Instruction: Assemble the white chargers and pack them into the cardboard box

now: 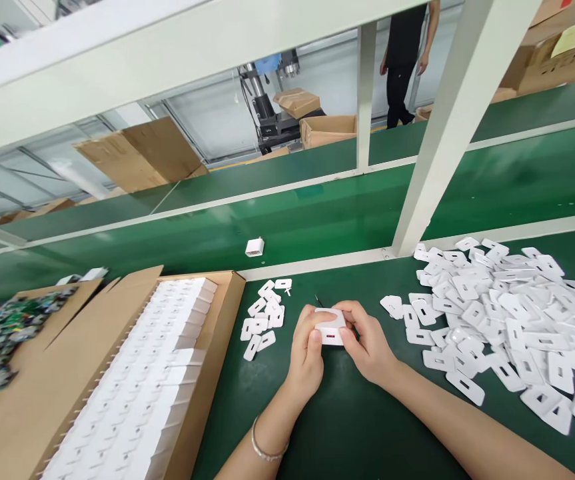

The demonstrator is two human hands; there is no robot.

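Note:
Between my two hands is a small white charger housing [329, 320], its end with a dark reddish port slot turned toward me. My left hand [308, 350] wraps its left side, thumb near the front edge. My right hand [368, 343] grips the right side with thumb and fingers. A thin dark pin or prong [318, 301] sticks out just behind the housing. To the left lies a small group of white slotted cover plates [266, 313]. On the right, a large heap of similar white plates [497, 320] spreads over the green table [362, 427].
A cardboard box [232, 293] at the left holds rows of white housings [142, 373]. Beyond it, circuit boards [12, 333] are piled on cardboard. One white charger [254, 247] sits on the green conveyor belt [317, 213] behind. A slanted white post [447, 133] rises behind the table; another person [402, 67] stands farther back.

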